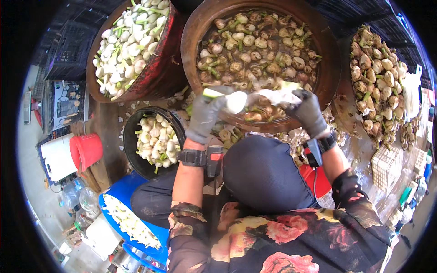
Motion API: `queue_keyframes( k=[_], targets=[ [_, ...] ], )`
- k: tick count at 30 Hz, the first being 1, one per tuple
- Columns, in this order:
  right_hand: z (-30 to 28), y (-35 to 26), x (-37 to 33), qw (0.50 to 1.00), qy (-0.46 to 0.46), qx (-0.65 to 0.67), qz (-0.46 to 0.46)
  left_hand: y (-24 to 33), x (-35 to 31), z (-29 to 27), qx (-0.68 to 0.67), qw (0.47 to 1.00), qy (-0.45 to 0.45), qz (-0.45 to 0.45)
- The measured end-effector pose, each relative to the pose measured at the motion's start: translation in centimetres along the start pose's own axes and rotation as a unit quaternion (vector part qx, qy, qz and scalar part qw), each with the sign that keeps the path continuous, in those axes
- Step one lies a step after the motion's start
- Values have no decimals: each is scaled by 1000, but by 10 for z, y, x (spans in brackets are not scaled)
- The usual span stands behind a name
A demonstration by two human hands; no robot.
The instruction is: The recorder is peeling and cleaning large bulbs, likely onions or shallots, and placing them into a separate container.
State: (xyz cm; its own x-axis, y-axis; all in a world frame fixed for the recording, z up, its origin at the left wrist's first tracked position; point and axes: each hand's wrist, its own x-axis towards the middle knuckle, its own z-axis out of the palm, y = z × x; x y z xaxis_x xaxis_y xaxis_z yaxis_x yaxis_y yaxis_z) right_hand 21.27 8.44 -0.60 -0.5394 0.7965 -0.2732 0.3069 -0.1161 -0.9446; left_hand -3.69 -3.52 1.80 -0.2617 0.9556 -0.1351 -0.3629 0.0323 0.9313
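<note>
My left hand (204, 117), in a grey glove, is closed around a white garlic bulb (236, 103) whose green stem pokes out past the thumb. In its own grey glove, my right hand (308, 113) pinches a loose strip of pale garlic skin (276, 96), smeared by motion. The strip stretches toward the bulb; whether the two still touch I cannot tell. Both hands are over the near rim of a wide brown basin (328, 59), where many unpeeled garlic bulbs (261, 42) sit in murky water.
At the upper left a red tub (169, 57) is heaped with clean white garlic. Below it, a black bucket (132, 157) holds more bulbs. Dirty garlic (378, 86) is piled at the right, above a white crate (387, 168). A blue container (157, 227) of pale pieces stands lower left.
</note>
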Motion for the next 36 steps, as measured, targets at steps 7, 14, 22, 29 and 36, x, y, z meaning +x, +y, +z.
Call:
queue_keyframes(
  k=[7,14,22,29,36],
  targets=[
    [-130,34,-121,953,-1,-225,202,59,-29,-108,185,960,-51,-204],
    [-97,10,-43,937,46,-338,75,84,-56,-192,630,714,-21,-305],
    [56,95,105,814,-358,-456,-27,50,1,-56,310,936,11,-169],
    [88,129,100,693,-443,-569,-20,39,-2,-32,300,939,-3,-165],
    [50,43,113,829,-291,-462,118,4,7,5,324,937,19,-127]
  ],
)
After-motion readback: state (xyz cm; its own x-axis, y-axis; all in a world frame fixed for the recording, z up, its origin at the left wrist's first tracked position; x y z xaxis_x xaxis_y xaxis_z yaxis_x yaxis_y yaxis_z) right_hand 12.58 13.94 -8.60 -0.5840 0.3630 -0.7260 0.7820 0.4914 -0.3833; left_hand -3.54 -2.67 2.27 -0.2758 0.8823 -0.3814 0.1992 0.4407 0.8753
